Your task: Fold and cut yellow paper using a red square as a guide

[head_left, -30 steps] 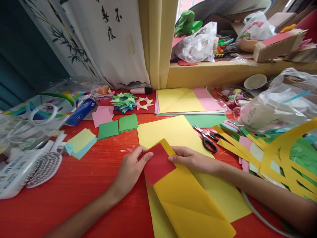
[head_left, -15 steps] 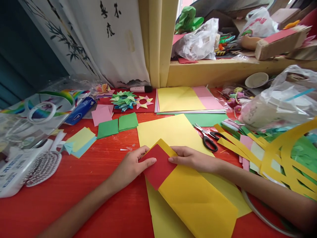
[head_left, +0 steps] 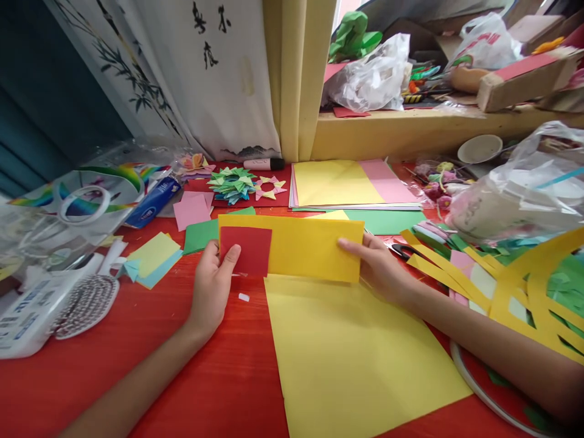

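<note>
Between my hands a yellow paper strip [head_left: 314, 243] is held up lengthwise, facing me. A red paper square [head_left: 249, 250] lies against its left end. My left hand [head_left: 214, 283] pinches that end, thumb on the red square and fingers behind. At the right end, my right hand [head_left: 381, 264] grips the yellow strip with the thumb in front. Under and behind it, a large pale yellow sheet [head_left: 360, 353] lies on the red table [head_left: 191, 389]. Scissors [head_left: 402, 250] are mostly hidden behind my right hand and the strip.
Green paper squares [head_left: 201, 236] and pink squares [head_left: 192, 212] lie behind my left hand. A paper stack [head_left: 335, 182] sits at the back. Cut yellow scraps [head_left: 449, 277] and a plastic bag [head_left: 511, 182] crowd the right. A hairbrush [head_left: 89, 304] lies at left.
The yellow strip has swung from slanting toward me to level and raised. My right hand has moved from beside the red square to the strip's right end; my left hand has shifted left.
</note>
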`<state>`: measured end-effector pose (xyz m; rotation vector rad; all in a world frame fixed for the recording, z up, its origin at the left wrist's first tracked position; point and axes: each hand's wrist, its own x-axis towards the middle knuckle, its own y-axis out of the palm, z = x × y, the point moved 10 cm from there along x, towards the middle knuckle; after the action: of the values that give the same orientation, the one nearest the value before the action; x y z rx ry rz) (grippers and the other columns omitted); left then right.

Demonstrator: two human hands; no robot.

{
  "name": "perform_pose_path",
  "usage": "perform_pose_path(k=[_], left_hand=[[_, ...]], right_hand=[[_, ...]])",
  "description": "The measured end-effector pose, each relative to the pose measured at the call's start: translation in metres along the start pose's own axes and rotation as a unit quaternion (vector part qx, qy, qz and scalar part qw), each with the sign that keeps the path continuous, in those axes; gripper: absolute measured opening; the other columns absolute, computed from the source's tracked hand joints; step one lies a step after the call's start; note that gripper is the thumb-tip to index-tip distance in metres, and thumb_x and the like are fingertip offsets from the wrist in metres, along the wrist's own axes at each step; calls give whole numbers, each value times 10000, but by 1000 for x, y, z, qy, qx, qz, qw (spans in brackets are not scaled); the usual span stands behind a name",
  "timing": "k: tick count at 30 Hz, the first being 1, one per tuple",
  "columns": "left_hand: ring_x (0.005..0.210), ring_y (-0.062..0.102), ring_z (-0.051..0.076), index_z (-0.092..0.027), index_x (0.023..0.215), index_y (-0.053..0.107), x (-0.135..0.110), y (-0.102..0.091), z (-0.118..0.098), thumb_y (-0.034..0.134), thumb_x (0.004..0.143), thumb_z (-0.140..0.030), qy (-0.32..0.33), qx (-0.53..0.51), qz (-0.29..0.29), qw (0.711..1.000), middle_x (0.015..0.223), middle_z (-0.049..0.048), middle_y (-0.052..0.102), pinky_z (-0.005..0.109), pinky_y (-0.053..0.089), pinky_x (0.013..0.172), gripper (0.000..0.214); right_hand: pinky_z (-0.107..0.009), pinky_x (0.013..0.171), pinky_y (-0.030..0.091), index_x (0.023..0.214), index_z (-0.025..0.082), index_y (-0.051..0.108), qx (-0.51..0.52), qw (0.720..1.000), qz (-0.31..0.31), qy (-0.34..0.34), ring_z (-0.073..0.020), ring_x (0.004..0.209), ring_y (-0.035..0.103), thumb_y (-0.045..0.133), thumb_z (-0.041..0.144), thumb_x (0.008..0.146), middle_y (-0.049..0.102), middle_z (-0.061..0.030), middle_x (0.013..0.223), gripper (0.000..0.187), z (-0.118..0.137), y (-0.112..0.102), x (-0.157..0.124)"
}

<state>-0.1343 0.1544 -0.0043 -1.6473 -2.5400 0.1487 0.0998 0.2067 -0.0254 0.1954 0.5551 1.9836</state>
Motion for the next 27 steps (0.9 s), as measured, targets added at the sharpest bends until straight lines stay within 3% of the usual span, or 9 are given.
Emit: perform_pose_path(k=[2,4,14,21,27], left_hand=[[692,516,134,-218,740,454,0,6,-2,555,763,-386,16,6,24,1000,692,-35,490,227,422,617,198],[740,538,150,-222,820,509,-1,13,-2,550,768,-377,18,2,55,998,747,-21,530,242,436,655,168],[997,542,197,-215,1018,515,5,20,1,584,745,-287,30,-15,78,996,1058,29,589,325,429,858,291],[769,588,169,-208,919,578,8,15,4,617,718,-330,21,40,70,996,792,-3,621,276,484,691,238],[758,603,154,-205,925,583,8,22,5,622,726,-299,-5,-21,116,993,838,3,649,277,499,709,224]], right_hand=[[-339,785,472,1059,243,602,-30,998,-31,-35,-212,930,609,596,258,764,654,-27,1038,296,1,-5,0],[-336,770,475,1024,238,622,-49,995,-55,-60,-211,912,612,589,248,774,655,-26,1032,252,4,-9,0],[-358,745,485,1044,245,607,-75,995,-55,-39,-227,870,622,616,234,741,650,-27,1041,304,0,-14,1],[-334,784,475,1034,232,616,-123,989,-69,-49,-233,942,599,587,315,776,634,-28,1079,273,1,-19,1],[-327,727,500,999,239,628,-121,988,-81,-59,-232,896,616,586,295,778,655,-17,1025,232,1,-23,2]])
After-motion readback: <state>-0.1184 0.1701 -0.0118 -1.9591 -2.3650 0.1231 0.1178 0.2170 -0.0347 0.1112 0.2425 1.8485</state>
